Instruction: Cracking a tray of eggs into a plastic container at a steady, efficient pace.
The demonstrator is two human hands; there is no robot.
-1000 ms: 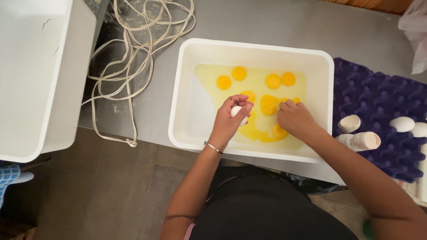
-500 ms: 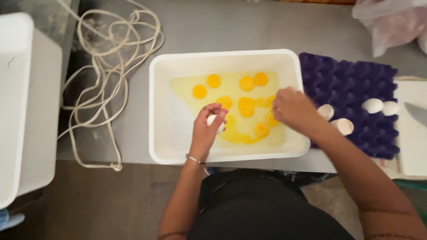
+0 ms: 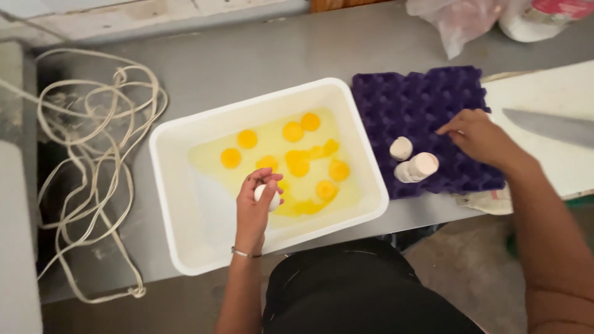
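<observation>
purple egg tray [image 3: 433, 111] now sits under our right hand [image 3: 479, 137], which has left the white tub [image 3: 185, 247], fingers loose and empty; our left hand [image 3: 257, 207] grasps an eggshell [image 3: 265, 196] above the yolks [image 3: 297, 161].

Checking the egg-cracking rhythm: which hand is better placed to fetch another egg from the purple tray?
Right. The right hand is on the purple egg tray; the left hand holds an eggshell over the white tub.
</observation>
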